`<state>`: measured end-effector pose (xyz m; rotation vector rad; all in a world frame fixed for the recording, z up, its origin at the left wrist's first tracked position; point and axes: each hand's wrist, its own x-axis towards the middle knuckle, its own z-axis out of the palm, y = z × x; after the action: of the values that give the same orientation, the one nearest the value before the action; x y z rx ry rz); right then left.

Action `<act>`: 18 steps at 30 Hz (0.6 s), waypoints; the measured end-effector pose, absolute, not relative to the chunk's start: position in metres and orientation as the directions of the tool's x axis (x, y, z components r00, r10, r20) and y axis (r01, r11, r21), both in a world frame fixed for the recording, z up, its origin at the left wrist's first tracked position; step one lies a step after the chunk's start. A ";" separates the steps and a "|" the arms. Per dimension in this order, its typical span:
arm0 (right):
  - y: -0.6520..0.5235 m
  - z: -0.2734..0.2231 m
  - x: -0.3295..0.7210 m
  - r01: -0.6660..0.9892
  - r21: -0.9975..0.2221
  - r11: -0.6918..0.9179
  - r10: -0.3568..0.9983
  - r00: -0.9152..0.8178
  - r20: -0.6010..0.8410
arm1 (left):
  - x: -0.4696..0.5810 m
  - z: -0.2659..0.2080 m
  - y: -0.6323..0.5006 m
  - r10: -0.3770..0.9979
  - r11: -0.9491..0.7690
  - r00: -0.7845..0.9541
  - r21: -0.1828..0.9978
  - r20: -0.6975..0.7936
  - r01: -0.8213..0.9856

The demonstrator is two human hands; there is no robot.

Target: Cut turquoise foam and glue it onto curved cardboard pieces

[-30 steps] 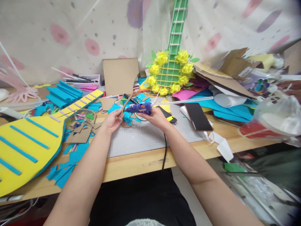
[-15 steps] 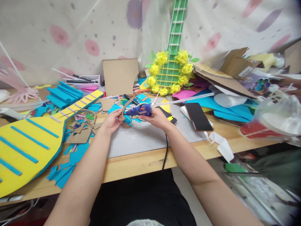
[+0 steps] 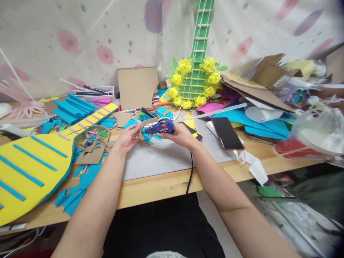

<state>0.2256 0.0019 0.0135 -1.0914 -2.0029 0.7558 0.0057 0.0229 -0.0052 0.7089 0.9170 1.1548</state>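
My right hand (image 3: 180, 134) is closed around a blue hot glue gun (image 3: 160, 127). A long clear glue stick (image 3: 212, 114) juts from the gun's back end, and a black cord hangs below. In my left hand (image 3: 129, 137) a curved strip of brown cardboard (image 3: 142, 131) is pinched between the fingers. The gun's nozzle points left, at the strip; whether they touch I cannot tell. Beneath both hands lies a grey cutting mat (image 3: 153, 161), with blue paper scraps behind the gun.
A yellow paper instrument (image 3: 40, 154) lies at the left, near cardboard scraps (image 3: 92, 154). Behind stands a green one (image 3: 193, 86) ringed with yellow flowers. A phone (image 3: 228, 133), a black and yellow cutter (image 3: 196, 133) and a bagged red cup (image 3: 298, 147) sit to the right.
The cardboard strip has turned in my left hand, and its curve now shows more broadly, arching over the nozzle. The glue gun has shifted very slightly to the right.
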 end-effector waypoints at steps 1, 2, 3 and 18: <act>0.002 0.013 0.226 0.452 -0.760 0.468 0.871 -0.380 0.310 | 0.006 -0.005 0.023 0.963 0.268 0.131 0.854 -0.234 -0.445; 0.002 0.014 0.226 0.461 -0.755 0.466 0.873 -0.377 0.308 | 0.005 -0.005 0.023 0.963 0.268 0.127 0.855 -0.237 -0.445; 0.002 0.014 0.226 0.475 -0.747 0.465 0.876 -0.372 0.308 | 0.005 -0.005 0.023 0.963 0.269 0.122 0.855 -0.239 -0.444; 0.002 0.017 0.224 0.550 -0.682 0.481 0.876 -0.334 0.349 | 0.007 -0.003 0.023 0.956 0.290 0.100 0.854 -0.275 -0.433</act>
<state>0.2243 0.0025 0.0174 -1.1753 -2.0252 0.5917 0.0073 0.0229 -0.0034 0.6807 0.9720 1.1532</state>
